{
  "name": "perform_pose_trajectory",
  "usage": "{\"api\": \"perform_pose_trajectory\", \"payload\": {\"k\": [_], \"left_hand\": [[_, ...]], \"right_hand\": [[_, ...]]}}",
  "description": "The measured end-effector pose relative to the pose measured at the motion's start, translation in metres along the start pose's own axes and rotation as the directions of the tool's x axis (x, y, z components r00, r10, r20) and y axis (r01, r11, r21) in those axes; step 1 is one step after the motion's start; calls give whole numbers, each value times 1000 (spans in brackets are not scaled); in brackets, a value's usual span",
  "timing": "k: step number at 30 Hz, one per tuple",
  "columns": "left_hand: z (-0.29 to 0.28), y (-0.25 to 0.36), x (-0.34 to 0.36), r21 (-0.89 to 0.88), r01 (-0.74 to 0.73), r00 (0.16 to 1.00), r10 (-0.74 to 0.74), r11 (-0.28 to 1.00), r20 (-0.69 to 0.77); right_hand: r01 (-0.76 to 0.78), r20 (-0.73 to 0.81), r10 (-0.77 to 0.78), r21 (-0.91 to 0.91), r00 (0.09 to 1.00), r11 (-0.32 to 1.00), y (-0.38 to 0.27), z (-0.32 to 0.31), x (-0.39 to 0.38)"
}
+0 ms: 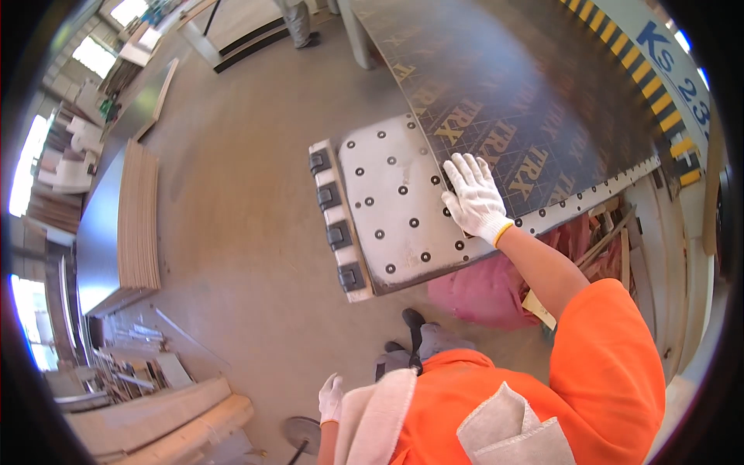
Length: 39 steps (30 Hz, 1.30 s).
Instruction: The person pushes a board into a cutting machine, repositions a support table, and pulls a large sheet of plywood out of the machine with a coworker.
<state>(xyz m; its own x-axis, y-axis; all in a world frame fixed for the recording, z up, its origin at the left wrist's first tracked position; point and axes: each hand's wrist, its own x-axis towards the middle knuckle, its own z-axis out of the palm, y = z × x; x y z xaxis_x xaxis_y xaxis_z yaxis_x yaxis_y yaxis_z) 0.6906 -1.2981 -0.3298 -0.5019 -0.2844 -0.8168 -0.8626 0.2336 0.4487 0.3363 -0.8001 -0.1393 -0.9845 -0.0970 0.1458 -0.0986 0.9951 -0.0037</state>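
Note:
My right hand [475,200], in a white knit glove with a yellow cuff, lies flat with fingers outstretched at the near left corner of a dark coated panel [558,116] with yellow printing. The panel rests on a white machine table [387,174] dotted with small black round fittings, part of which shows to the left of the panel. My left hand [331,399], gloved the same way, hangs low at my side, away from the table. Its fingers are loosely extended, and nothing shows in it.
A tall stack of panels [139,221] stands on the left. Black blocks [335,235] line the table's left edge. A pink bag [484,291] and wood scraps lie beneath the table. A striped yellow-black machine beam [639,74] crosses at right. Another person's legs [298,23] show at the back.

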Motion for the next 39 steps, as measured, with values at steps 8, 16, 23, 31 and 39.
{"api": "perform_pose_trajectory", "payload": {"k": [8, 16, 23, 31, 39], "left_hand": [[-43, 96, 86, 338, -184, 969, 113, 923, 220], [-181, 183, 188, 652, -241, 957, 66, 719, 281], [-316, 224, 329, 781, -297, 954, 211, 549, 215], [-242, 352, 365, 646, -510, 860, 347, 568, 375], [-183, 492, 377, 708, -599, 799, 223, 373, 558]], "right_hand": [[-99, -11, 100, 44, 995, 994, -3, -6, 0], [-270, 19, 270, -11, 963, 963, -1, -7, 4], [-424, 8, 425, -64, 905, 903, -2, -13, -5], [-502, -48, 501, -36, 864, 864, -10, -28, -6], [-574, -88, 572, 0, 816, 819, -41, -26, 5]]}}
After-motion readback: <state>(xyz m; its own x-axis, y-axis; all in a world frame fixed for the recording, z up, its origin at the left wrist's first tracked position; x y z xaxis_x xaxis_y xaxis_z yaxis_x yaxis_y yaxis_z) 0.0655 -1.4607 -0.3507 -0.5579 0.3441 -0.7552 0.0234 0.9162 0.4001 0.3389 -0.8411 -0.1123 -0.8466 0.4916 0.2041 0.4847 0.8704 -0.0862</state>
